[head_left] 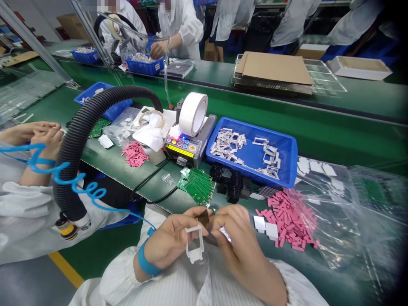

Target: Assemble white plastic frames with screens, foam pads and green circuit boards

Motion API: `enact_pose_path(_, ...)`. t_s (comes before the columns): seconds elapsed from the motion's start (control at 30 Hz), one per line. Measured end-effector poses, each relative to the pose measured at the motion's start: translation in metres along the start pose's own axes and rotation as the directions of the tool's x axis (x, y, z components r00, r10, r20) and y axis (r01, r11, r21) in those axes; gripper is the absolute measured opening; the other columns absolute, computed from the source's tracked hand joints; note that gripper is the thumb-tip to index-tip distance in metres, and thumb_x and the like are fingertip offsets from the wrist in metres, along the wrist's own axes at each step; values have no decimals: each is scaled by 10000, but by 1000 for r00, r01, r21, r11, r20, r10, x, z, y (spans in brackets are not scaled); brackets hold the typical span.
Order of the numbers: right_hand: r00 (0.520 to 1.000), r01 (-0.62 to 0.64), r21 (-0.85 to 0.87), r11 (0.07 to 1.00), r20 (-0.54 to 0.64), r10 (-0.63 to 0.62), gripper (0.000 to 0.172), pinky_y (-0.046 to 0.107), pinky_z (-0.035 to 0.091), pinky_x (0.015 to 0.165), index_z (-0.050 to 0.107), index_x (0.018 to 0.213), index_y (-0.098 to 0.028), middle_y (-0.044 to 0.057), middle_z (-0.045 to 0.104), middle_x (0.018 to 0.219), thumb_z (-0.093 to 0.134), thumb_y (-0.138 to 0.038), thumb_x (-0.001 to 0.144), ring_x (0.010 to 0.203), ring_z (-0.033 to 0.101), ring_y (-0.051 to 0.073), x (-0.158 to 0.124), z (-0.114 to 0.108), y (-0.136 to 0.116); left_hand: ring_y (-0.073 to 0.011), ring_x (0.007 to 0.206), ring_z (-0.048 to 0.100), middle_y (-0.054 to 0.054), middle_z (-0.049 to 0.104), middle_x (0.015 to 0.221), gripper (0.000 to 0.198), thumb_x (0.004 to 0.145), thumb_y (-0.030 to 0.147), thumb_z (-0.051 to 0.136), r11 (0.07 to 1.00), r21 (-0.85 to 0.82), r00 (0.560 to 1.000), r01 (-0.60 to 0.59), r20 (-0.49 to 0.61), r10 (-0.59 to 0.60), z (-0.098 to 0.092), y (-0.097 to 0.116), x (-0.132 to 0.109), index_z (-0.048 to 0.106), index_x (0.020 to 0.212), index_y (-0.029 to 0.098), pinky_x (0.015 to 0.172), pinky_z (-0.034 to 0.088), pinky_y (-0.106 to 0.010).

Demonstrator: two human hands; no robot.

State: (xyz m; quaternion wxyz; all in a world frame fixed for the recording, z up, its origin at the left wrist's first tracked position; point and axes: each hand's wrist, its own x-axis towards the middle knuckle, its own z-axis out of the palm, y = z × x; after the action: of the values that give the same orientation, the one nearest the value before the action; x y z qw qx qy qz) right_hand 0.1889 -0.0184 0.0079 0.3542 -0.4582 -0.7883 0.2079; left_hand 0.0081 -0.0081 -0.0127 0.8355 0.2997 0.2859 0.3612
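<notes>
My left hand (168, 240), a blue wrist strap (147, 259) around its wrist, is closed on a small white rectangular plastic frame (195, 244) held tilted in front of my chest. A small dark brown square piece (203, 218) shows at the fingertips between both hands; which hand grips it I cannot tell. Close on the right, my right hand (237, 238) has its thumb and fingers pinched together. A shiny, pale bit (225, 233) shows by its fingers, too small to name. Just beyond the hands lie fanned green circuit boards (199, 185) and stacked black parts (231, 182).
A blue bin (255, 170) holds white frames. Pink strips (288, 216) lie beside white squares (266, 227) and plastic bags. A tape dispenser (188, 148) carries a white tape roll (193, 114). A black hose (72, 148) arches at left, near a co-worker's hands (44, 136).
</notes>
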Motion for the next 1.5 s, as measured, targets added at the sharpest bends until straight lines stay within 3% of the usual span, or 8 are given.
enact_pose_path(0.33,984,-122,-332,935,83,158,115,303,362,606,552,787,-176,41,559,733,483,-156,877,700,509,184,-26,21,42,-307,1211,469,-118,476,1309,369,669,496,716,999,-43,999,-13,-49,11,-5,10,2,758,830,166,1088,306,-438)
enact_pose_path(0.47,998,57,-263,963,-13,-62,342,361,418,770,490,1156,-160,97,587,997,583,-305,862,921,522,215,-2,-4,17,-307,1183,467,-110,471,1263,390,634,522,730,1000,-9,1000,-15,-19,15,-1,10,1,759,814,178,1036,356,-426)
enact_pose_path(0.7,974,200,-290,936,-42,-221,151,515,270,981,591,987,-252,18,691,955,583,-195,848,951,550,213,26,0,-3,-256,1076,506,-105,487,1197,388,659,501,720,1000,-4,1000,-15,23,16,2,11,-2,745,850,164,882,431,-338)
enact_pose_path(0.87,997,67,271,960,-45,-57,239,501,345,987,534,931,-253,11,690,898,676,-386,791,912,623,201,28,5,4,-200,855,595,-81,637,932,386,635,512,734,981,-193,998,-4,53,15,1,11,1,743,797,162,733,457,-301)
enact_pose_path(0.97,997,-79,727,683,43,68,366,445,485,897,485,962,-264,52,686,975,647,-525,762,1004,635,211,25,12,3,-247,888,638,-95,687,901,389,639,535,718,947,-315,982,60,191,2,2,9,3,751,757,167,747,472,-346)
enact_pose_path(1.1,985,-171,892,419,144,95,375,443,497,924,455,1003,-287,63,680,1080,635,-521,772,1141,583,198,19,23,0,-340,1058,604,-124,705,978,430,587,589,721,935,-350,969,58,244,32,6,7,3,754,713,179,850,473,-447)
enact_pose_path(1.33,996,-83,752,654,55,63,329,442,514,875,515,1040,-263,91,632,1097,603,-487,816,1094,583,231,25,3,-3,-350,1125,573,-115,684,1097,371,658,541,702,985,-160,984,-62,153,87,12,18,-6,773,781,198,909,448,-456)
enact_pose_path(1.5,996,36,311,950,-94,-7,45,347,478,710,579,813,-228,15,552,769,579,-195,844,782,553,170,30,-17,-14,-346,1144,562,-145,646,1200,370,630,492,745,959,158,958,-233,205,199,11,25,-12,772,888,228,972,394,-463)
